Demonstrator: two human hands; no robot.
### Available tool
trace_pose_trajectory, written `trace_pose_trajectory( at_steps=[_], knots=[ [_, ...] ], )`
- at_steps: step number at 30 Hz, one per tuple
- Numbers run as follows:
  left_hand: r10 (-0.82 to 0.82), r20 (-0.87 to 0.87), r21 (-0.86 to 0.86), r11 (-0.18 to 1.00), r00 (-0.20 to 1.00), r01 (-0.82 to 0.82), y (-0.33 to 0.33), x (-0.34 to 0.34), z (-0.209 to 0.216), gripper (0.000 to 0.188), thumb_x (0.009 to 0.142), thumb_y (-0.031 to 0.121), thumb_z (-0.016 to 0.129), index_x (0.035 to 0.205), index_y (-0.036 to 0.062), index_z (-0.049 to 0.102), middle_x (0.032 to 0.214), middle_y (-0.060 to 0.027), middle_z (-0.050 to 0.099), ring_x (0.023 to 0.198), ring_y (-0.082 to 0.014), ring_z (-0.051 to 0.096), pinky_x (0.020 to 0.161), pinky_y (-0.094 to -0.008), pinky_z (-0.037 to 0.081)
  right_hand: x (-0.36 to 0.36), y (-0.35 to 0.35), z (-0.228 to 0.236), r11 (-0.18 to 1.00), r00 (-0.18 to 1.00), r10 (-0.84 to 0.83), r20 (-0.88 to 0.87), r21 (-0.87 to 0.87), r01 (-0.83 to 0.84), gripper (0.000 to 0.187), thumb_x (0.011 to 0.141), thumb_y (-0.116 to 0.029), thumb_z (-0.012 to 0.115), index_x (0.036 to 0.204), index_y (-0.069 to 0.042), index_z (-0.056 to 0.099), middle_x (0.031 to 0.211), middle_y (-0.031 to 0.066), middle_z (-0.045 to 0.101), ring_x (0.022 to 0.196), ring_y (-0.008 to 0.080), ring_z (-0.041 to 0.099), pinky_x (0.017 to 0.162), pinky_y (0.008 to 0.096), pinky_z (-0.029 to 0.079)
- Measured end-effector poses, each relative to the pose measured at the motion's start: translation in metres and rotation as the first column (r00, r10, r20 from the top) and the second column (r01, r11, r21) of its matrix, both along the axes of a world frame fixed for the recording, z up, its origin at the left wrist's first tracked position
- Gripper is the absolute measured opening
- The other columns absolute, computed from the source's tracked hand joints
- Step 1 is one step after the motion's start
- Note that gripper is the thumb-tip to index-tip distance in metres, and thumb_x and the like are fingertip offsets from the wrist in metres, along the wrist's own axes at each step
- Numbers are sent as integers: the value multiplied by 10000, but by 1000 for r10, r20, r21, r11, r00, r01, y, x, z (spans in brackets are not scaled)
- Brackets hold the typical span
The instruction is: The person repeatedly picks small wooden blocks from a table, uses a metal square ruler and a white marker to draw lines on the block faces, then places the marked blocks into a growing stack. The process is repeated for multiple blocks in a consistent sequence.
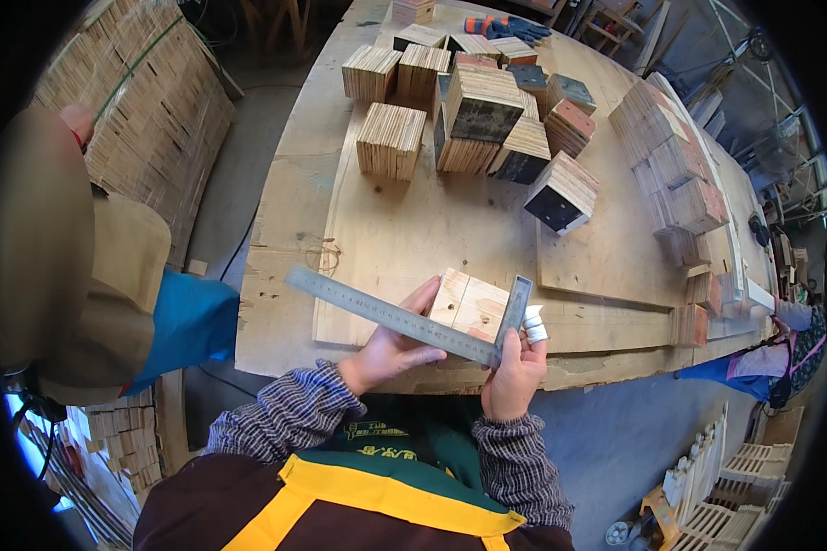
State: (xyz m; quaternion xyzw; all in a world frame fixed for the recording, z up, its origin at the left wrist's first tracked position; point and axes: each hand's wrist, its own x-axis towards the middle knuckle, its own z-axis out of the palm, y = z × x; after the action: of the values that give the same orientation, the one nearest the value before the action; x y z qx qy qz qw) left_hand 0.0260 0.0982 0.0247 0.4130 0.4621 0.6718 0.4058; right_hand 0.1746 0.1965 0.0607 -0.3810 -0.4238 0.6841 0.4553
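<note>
From the head camera, the left hand point(390, 352) is closed around a pale wooden block point(469, 305), thumb on the near side and fingers up along its left face, holding it just above the near edge of a big plywood worktable point(386, 230). The right hand point(515, 375) grips the corner of a metal try square point(404, 317), whose long graduated blade runs up and left across the left hand's fingers while its short arm stands against the right side of the block. Between the right hand's fingertips sits a small white piece point(534, 325), perhaps chalk; what it is cannot be told for sure. Both forearms wear checked sleeves, above a dark apron with a yellow band. Farther back on the table, well apart from the hands, stand many stacks of thin wooden squares point(390, 140), some with dark or reddish faces, and a long row of such stacks point(675, 170) runs along the right side. A pair of blue and orange gloves point(504, 26) lies at the far end. At the left stands another person in a tan jacket point(73, 266), beside a tall pile of wooden pieces point(147, 110). At the right edge a second person's sleeve point(795, 317) reaches to the table.
</note>
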Motion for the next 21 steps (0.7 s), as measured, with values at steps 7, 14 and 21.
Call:
trace_pose_trajectory(
  at_steps=[7, 14, 21],
  knots=[
    [53, -110, -24, 998, 993, -55, 4, -3, -4, 942, 744, 160, 822, 1502, 14, 282, 1550, -177, 289, 1445, -283, 262, 1176, -386, 228, 3, -1, -3, 998, 996, 59, 69, 34, -62, 432, 977, -35, 495, 1384, 21, 363, 1075, 92, 612, 851, 107, 614, 617, 211, 514],
    [94, -144, 0, 995, 985, -95, 7, -4, -3, 902, 750, 187, 821, 1481, 2, 327, 1528, -182, 333, 1416, -298, 321, 1160, -384, 269, 2, 8, 3, 992, 983, 108, 151, 53, -117, 454, 980, -48, 494, 1402, 7, 336, 1016, 72, 623, 727, 66, 586, 505, 187, 454],
    [54, -68, 1, 999, 996, -54, 9, -8, -2, 842, 795, 149, 783, 1481, -10, 320, 1518, -179, 347, 1398, -281, 345, 1155, -382, 280, 1, 10, 0, 986, 980, 119, 161, 95, -135, 470, 980, -66, 493, 1411, 14, 322, 1069, 98, 645, 716, 86, 603, 474, 200, 454]
  ],
)
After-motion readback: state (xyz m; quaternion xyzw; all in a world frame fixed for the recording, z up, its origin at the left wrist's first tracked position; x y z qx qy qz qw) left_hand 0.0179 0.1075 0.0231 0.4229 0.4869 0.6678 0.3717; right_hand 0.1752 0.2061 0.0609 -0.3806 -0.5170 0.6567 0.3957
